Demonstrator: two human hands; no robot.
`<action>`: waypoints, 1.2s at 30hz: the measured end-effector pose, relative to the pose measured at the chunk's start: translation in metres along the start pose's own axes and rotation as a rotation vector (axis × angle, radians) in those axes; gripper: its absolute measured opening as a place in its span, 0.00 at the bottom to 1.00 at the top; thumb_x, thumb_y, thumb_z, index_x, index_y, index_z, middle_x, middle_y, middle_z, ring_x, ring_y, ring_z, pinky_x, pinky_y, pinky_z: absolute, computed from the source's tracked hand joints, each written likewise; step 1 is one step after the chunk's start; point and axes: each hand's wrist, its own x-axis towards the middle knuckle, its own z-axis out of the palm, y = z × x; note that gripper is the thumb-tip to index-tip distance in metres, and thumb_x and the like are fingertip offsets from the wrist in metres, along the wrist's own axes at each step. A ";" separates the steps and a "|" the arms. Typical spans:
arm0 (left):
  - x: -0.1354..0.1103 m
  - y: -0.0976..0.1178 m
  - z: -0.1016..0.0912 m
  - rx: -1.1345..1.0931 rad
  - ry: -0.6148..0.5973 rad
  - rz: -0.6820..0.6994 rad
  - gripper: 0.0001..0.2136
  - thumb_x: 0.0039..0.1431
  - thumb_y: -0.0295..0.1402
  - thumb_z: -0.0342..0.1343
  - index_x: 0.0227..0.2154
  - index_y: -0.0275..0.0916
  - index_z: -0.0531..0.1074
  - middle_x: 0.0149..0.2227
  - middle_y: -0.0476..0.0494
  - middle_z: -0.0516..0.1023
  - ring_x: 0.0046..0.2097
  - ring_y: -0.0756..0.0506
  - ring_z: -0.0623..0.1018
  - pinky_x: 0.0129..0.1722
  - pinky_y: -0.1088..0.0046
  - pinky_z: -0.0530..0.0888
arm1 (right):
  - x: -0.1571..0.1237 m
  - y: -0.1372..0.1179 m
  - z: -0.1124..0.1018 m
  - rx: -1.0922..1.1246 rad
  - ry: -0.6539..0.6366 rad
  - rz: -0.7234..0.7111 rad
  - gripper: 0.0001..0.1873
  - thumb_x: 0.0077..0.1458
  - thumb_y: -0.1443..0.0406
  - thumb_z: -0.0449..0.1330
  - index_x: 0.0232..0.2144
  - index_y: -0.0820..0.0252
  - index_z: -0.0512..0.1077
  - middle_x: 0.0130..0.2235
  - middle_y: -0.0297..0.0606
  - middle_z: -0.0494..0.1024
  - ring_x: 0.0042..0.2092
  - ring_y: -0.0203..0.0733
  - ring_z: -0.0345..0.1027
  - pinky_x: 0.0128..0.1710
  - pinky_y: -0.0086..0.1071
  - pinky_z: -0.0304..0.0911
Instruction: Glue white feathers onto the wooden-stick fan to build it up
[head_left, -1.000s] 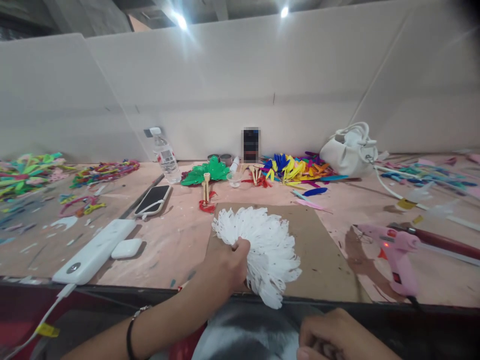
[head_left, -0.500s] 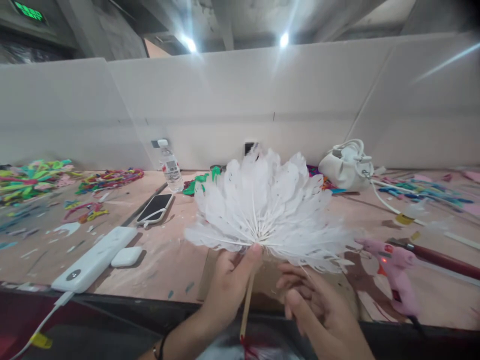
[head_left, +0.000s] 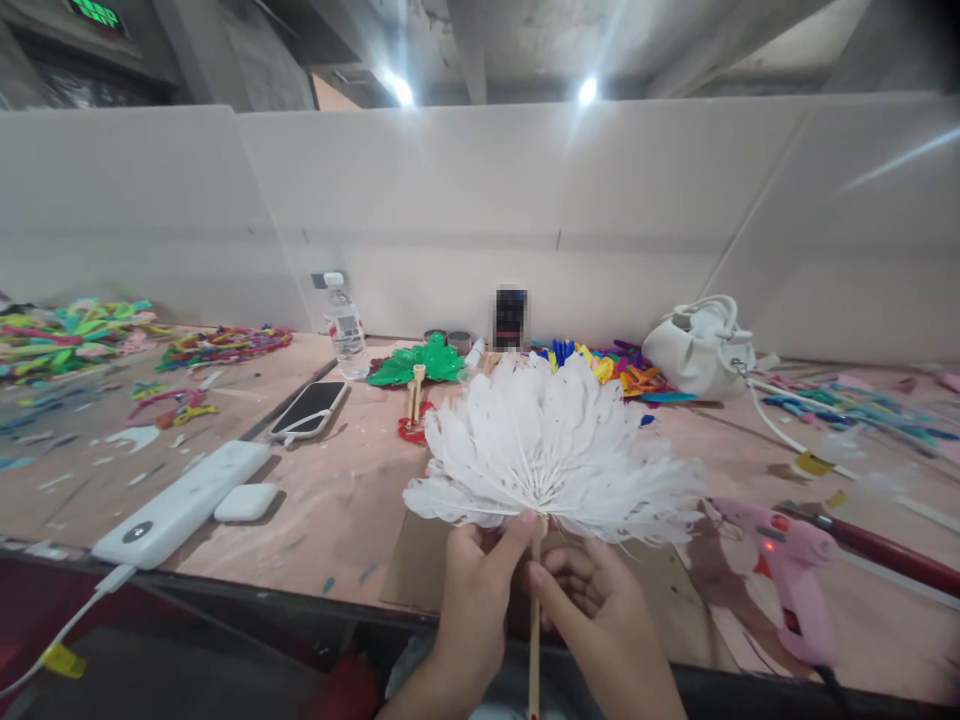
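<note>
A white feather fan with a slim wooden handle is held up over the table's front edge, its feathers spread wide. My left hand pinches it where the quills meet the handle, the thumb lying on the front. Just below, my right hand has its thumb against the handle and its fingers curled behind it. Under both hands lies a piece of brown cardboard. To the right stands a pink hot glue gun with a red light glowing.
A power bank, a small white case and a phone lie on the left. Behind are a water bottle, a green feather fan, colourful feathers and a white handbag. A red-handled tool lies far right.
My right hand has come in from the side and closed on the handle. The fan sits slightly lower and further right, showing more of the green fan and colourful feathers behind.
</note>
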 end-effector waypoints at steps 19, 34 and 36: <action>-0.001 0.017 -0.042 0.481 -0.187 0.733 0.11 0.59 0.27 0.70 0.25 0.40 0.73 0.32 0.51 0.75 0.31 0.52 0.75 0.31 0.80 0.71 | 0.024 -0.031 -0.049 -0.751 -0.049 -0.069 0.26 0.62 0.42 0.56 0.32 0.54 0.80 0.26 0.39 0.79 0.28 0.45 0.74 0.27 0.33 0.62; 0.001 0.038 -0.044 0.717 -0.461 0.755 0.13 0.70 0.27 0.55 0.46 0.48 0.83 0.45 0.39 0.83 0.46 0.42 0.82 0.47 0.67 0.78 | 0.007 -0.038 -0.031 0.009 -0.128 0.024 0.19 0.56 0.49 0.71 0.25 0.56 0.79 0.24 0.34 0.75 0.27 0.37 0.66 0.29 0.27 0.64; -0.001 0.040 -0.038 0.593 -0.437 0.539 0.13 0.72 0.33 0.54 0.49 0.47 0.83 0.44 0.39 0.85 0.44 0.41 0.84 0.45 0.68 0.79 | 0.007 -0.039 -0.030 -0.042 -0.138 -0.047 0.16 0.57 0.51 0.71 0.26 0.55 0.81 0.27 0.36 0.77 0.30 0.41 0.70 0.31 0.30 0.66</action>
